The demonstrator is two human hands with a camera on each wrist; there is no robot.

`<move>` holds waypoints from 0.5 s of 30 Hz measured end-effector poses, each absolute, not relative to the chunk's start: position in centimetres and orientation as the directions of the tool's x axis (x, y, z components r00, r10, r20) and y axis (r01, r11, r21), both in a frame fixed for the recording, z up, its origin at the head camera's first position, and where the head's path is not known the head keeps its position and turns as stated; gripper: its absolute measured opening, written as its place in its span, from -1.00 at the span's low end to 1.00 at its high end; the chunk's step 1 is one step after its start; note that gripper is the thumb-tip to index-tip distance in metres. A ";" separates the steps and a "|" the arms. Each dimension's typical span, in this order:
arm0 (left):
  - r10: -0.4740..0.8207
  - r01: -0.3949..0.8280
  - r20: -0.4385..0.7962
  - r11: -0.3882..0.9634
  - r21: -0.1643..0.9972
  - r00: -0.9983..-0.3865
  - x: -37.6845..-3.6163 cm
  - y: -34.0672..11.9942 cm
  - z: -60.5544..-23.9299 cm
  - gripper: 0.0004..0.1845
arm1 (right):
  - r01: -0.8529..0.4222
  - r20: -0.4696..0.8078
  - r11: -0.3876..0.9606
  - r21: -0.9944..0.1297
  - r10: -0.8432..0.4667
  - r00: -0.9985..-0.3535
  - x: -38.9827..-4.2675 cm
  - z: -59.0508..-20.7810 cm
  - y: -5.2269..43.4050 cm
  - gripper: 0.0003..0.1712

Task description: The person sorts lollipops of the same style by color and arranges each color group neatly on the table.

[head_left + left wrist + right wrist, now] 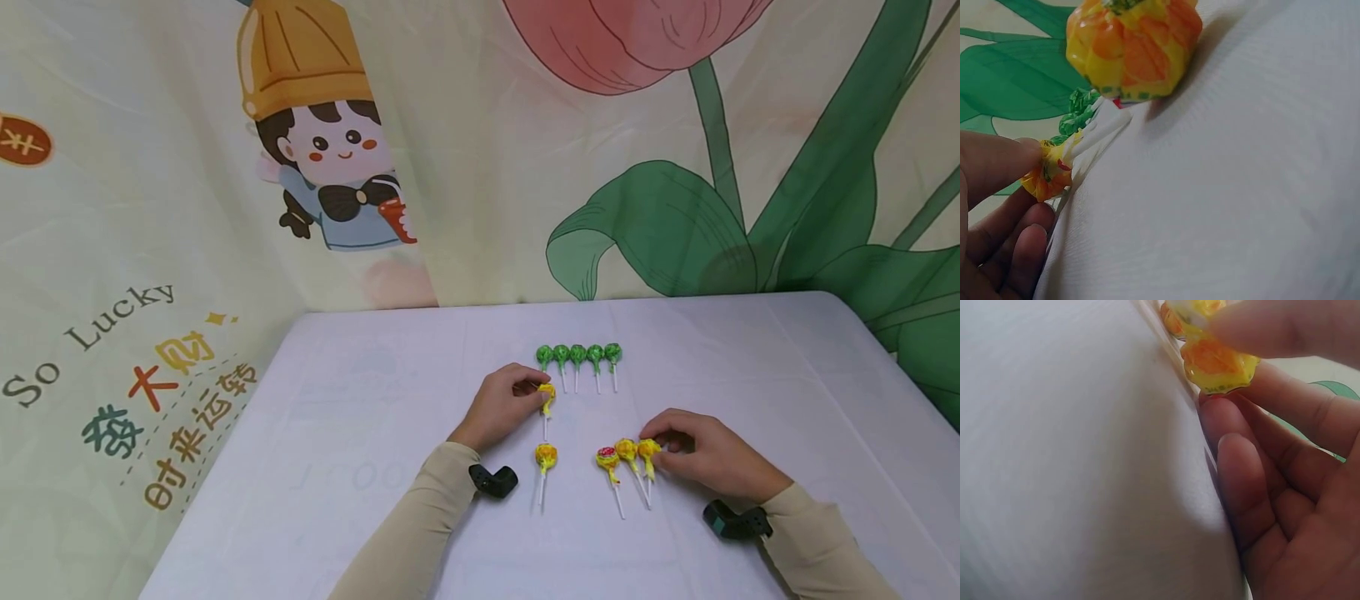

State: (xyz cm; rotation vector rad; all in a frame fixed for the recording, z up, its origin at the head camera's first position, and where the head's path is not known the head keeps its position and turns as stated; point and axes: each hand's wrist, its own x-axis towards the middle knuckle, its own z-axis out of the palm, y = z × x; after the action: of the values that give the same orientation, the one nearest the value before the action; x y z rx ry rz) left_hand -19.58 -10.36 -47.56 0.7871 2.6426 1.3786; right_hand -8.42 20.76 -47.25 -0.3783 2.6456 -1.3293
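**Both hands pinching yellow lollipops on a white tablecloth**

Left hand (pixel 501 406) pinching the head of a yellow-wrapped lollipop (pixel 547 395) between thumb and fingertips, stick pointing back toward the person; in the left wrist view, same lollipop (pixel 1047 175) caught against the fingers (pixel 997 164), wrapper ruffled. Right hand (pixel 708 454) closed by its fingertips on the rightmost yellow lollipop (pixel 648 450) of a cluster of three; seen close from the right wrist as a yellow head (pixel 1217 365) pressed between thumb and fingers (pixel 1254 469).

Just beside that lollipop, touching or nearly so, two more yellow ones (pixel 626 451) and (pixel 607 458), the latter with a red patch on its wrapper, sticks fanned toward the near edge. Between the two hands, lying alone, a further yellow lollipop (pixel 546 457); looming large in the left wrist view (pixel 1134 47). Beyond the left hand, a tidy row of five green lollipops (pixel 578 355), heads side by side, sticks toward the person.

All resting on a table under a white tablecloth (pixel 360 417); black wrist straps on beige sleeves (pixel 420 517); behind, a printed backdrop (pixel 330 150) with a cartoon girl, a tulip and green leaves.
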 end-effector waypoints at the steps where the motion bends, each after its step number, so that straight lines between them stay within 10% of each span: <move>1: 0.462 0.409 0.178 0.469 0.783 -0.869 -19.6 -10.4 -47.6 -0.76 | -0.155 -0.025 0.572 -0.806 -0.294 -0.956 -8.4 -47.3 20.8 -0.75; 15: 0.462 0.399 0.177 0.442 0.803 -0.869 -19.7 -10.5 -47.6 -0.77 | -0.117 -0.053 0.560 -0.820 -0.278 -0.959 -8.6 -47.3 21.0 -0.75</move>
State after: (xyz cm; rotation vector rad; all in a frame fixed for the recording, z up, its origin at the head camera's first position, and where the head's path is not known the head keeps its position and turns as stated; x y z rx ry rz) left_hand -19.67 -10.49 -47.64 0.7799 2.6090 1.4241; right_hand -8.55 20.95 -47.35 -0.3350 2.6150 -1.3554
